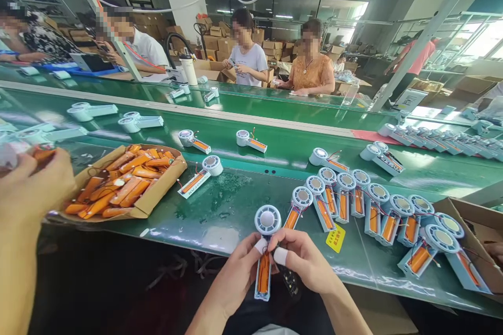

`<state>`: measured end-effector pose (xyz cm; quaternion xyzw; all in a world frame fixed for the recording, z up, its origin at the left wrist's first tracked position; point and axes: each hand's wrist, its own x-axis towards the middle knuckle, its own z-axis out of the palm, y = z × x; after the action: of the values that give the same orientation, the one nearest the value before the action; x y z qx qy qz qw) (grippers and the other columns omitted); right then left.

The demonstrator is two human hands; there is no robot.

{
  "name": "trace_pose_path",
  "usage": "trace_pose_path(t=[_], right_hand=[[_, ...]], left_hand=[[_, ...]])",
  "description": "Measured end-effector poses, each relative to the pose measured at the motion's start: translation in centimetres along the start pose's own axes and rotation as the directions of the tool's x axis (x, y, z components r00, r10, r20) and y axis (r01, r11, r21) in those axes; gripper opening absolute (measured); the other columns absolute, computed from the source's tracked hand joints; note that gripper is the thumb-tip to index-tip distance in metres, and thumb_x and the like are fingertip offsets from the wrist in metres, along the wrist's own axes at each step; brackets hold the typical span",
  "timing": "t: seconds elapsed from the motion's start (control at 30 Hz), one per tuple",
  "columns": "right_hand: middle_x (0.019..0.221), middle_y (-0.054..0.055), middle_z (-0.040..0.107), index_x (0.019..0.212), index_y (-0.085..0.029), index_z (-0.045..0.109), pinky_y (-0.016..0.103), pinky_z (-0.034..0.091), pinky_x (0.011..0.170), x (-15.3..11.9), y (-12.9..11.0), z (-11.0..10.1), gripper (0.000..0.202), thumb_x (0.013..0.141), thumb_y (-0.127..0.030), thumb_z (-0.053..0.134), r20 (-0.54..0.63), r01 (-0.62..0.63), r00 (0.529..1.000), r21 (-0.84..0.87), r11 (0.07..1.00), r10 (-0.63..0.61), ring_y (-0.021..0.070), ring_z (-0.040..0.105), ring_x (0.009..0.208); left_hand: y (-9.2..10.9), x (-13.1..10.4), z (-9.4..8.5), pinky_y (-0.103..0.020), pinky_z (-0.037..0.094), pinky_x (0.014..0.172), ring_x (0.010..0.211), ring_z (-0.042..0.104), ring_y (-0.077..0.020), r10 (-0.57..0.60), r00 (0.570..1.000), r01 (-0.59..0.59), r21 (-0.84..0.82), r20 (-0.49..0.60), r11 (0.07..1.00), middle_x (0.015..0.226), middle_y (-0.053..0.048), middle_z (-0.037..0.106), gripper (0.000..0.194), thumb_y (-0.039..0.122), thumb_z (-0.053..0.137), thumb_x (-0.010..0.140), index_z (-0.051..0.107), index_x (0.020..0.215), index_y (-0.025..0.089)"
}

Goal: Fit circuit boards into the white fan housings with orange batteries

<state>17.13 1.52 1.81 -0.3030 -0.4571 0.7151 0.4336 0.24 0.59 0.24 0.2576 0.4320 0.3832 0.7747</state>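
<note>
at bottom centre of the head view, the left hand [242, 260] grips a fan unit [268, 220] while the right hand [304, 260] pinches near its wires [266, 249]. an orange cell [264, 275] already lies in the handle [262, 296]; the dark board [290, 279] hangs outside, seemingly not yet fitted.

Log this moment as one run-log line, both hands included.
left hand: gripping round-headed unit | right hand: holding black strip beside unit | nearby: orange packs in carton, co-worker's hand at far left
</note>
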Motion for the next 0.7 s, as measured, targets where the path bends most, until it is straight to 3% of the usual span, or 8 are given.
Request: trace_pose_path(t=[0.1,0.17,0.33,0.4,0.5,0.6,0.67,0.7], right_hand=[[0.075,-0.001,0.064,0.090,-0.020,0.064,0.029,0.051,0.067,0.1,-0.6,0.5,0.025,0.083,-0.042,0.074,-0.146,0.006,0.989,0.021,1.000,-0.003,0.0134,0.059,0.064],[0.075,0.000,0.066,0.090,-0.020,0.064,0.031,0.052,0.068,0.1,-1.0,1.0,0.029,0.081,-0.044,0.076,-0.209,-0.034,0.977,0.046,0.998,0.043,0.0149,0.062,0.063],[0.079,0.003,0.070,0.093,-0.019,0.066,0.030,0.052,0.072,-0.2,-1.2,1.3,0.038,0.073,-0.047,0.080,-0.292,-0.099,0.946,0.149,0.984,0.139,0.0164,0.065,0.069],[0.083,0.004,0.071,0.095,-0.019,0.066,0.029,0.051,0.076,-0.3,-1.0,1.0,0.038,0.073,-0.046,0.081,-0.295,-0.086,0.949,0.095,0.992,0.110,0.0166,0.065,0.076],[0.090,0.003,0.069,0.104,-0.021,0.063,0.028,0.049,0.077,-0.4,-0.6,0.2,0.039,0.074,-0.040,0.079,-0.354,-0.061,0.935,-0.191,0.980,-0.011,0.0175,0.063,0.082],[0.089,0.003,0.068,0.109,-0.023,0.060,0.027,0.044,0.067,-0.8,-0.5,-0.2,0.026,0.087,-0.036,0.065,-0.382,-0.115,0.911,-0.594,0.797,-0.154,0.0174,0.060,0.075],[0.078,0.003,0.067,0.095,-0.023,0.062,0.027,0.035,0.058,-1.2,-0.8,0.0,0.014,0.095,-0.032,0.051,-0.322,-0.170,0.927,-0.820,0.547,-0.195,0.0172,0.057,0.064],[0.071,0.003,0.065,0.085,-0.023,0.062,0.027,0.030,0.055,-1.5,-1.1,0.2,0.020,0.097,-0.029,0.047,-0.274,-0.173,0.942,-0.892,0.417,-0.196,0.0169,0.054,0.059]], left_hand=[[-0.9,0.2,0.0,-0.032,0.050,0.079,0.084,0.063,-0.0194,0.129,0.988,-0.121,0.093,-0.086,0.988,0.093,-0.002,0.068,0.042,0.054,0.065,0.087,0.061,0.117,0.024],[-1.1,0.2,0.3,-0.032,0.049,0.078,0.081,0.061,-0.0188,0.205,0.976,-0.188,0.183,-0.079,0.965,0.088,-0.001,0.066,0.043,0.059,0.054,0.092,0.061,0.116,0.024],[-0.7,-0.1,1.1,-0.030,0.048,0.079,0.089,0.060,-0.0198,0.385,0.922,-0.349,0.361,-0.032,0.865,0.102,-0.004,0.065,0.047,0.055,0.065,0.087,0.058,0.119,0.022],[-0.4,-0.1,1.1,-0.030,0.048,0.078,0.088,0.061,-0.0201,0.403,0.914,-0.349,0.427,-0.039,0.834,0.102,-0.004,0.065,0.044,0.053,0.063,0.088,0.057,0.119,0.022],[-0.2,0.0,0.9,-0.030,0.049,0.076,0.082,0.060,-0.0196,0.414,0.907,-0.331,0.489,-0.071,0.807,0.092,-0.003,0.066,0.040,0.054,0.057,0.092,0.057,0.117,0.022],[-0.1,0.1,0.7,-0.030,0.049,0.075,0.075,0.060,-0.0184,0.417,0.900,-0.307,0.495,-0.128,0.813,0.088,-0.002,0.067,0.042,0.056,0.055,0.092,0.057,0.116,0.022],[-0.1,0.2,0.8,-0.030,0.049,0.074,0.072,0.060,-0.0179,0.429,0.889,-0.311,0.474,-0.162,0.824,0.087,-0.003,0.068,0.043,0.057,0.057,0.091,0.057,0.114,0.021],[0.0,0.2,0.8,-0.030,0.050,0.073,0.073,0.061,-0.0179,0.438,0.882,-0.319,0.463,-0.173,0.827,0.087,-0.003,0.068,0.042,0.056,0.058,0.090,0.057,0.113,0.021]])
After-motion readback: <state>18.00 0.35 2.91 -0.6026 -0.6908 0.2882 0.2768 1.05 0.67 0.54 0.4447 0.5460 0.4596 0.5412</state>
